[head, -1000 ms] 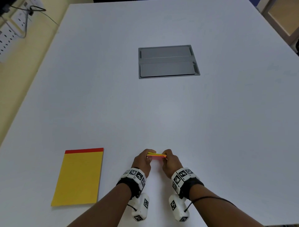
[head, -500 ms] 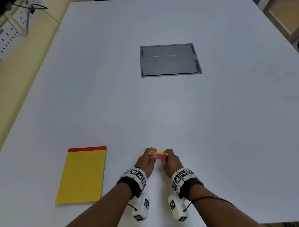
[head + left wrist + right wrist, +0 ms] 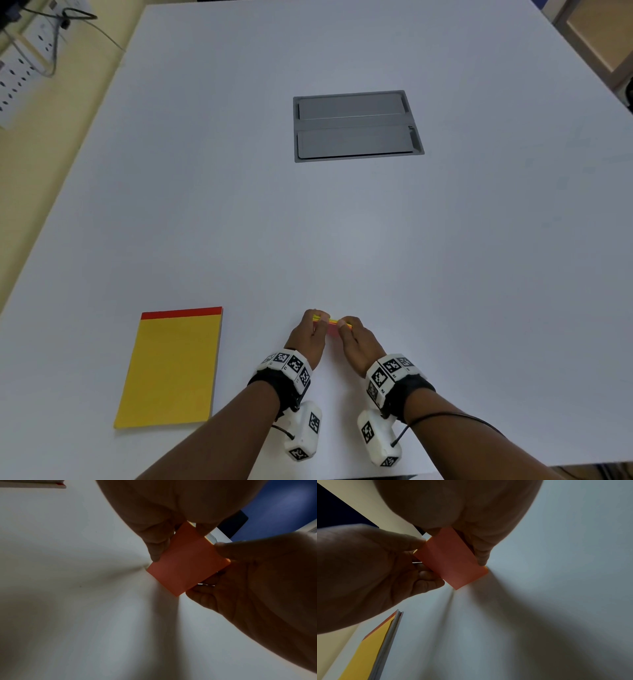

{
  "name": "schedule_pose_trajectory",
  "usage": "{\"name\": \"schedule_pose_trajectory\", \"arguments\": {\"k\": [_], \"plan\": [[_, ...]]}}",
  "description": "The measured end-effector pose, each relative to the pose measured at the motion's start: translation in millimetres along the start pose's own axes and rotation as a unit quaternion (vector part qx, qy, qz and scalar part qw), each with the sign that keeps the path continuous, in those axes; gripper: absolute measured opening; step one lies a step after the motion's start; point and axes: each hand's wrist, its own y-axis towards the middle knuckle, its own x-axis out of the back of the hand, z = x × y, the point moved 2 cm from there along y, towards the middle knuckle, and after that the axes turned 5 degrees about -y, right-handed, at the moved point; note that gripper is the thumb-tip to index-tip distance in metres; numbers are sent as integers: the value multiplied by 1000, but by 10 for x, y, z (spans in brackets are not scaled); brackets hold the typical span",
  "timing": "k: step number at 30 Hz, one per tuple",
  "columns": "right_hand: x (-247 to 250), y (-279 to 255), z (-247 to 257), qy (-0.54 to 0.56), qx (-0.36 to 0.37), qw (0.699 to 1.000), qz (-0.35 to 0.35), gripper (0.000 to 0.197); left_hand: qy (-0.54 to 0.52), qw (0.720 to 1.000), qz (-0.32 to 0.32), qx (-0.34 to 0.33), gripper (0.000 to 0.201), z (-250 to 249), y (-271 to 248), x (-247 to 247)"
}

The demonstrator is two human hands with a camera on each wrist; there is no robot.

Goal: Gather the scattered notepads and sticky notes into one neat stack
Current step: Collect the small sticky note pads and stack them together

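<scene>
A small stack of sticky notes [image 3: 333,325], orange-pink with a yellow edge on top, stands on its lower edge on the white table [image 3: 342,240] near the front. My left hand [image 3: 317,323] pinches its left side and my right hand [image 3: 344,327] pinches its right side. Both wrist views show the orange face of the sticky notes [image 3: 187,562] [image 3: 452,561] held between thumbs and fingers of both hands. A yellow notepad [image 3: 173,368] with a red top strip lies flat to the left of my hands, also seen edge-on as the notepad [image 3: 373,649].
A grey recessed cable hatch [image 3: 356,125] sits in the table's middle, far from my hands. A power strip with cables [image 3: 20,65] lies off the table at the far left. The table's front edge runs just behind my wrists.
My hands have closed in slightly on the sticky notes, so less of the stack shows between them. The head view has shifted a little; the notepad has stayed put.
</scene>
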Motion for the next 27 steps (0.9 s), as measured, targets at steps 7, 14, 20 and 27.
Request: {"name": "schedule_pose_trajectory", "arguments": {"k": [7,14,20,27], "plan": [[38,-15,-58,58,-5,998,-12,39,9,1000,-10,-7,27,40,31,-13],[49,8,-157,117,-27,993,-12,35,24,1000,-16,-7,30,32,22,-14],[74,-30,-91,21,15,1000,-1,35,30,999,-14,-1,31,26,20,-17],[69,37,-52,-1,55,998,-24,33,26,999,-25,1,31,12,46,79]]}}
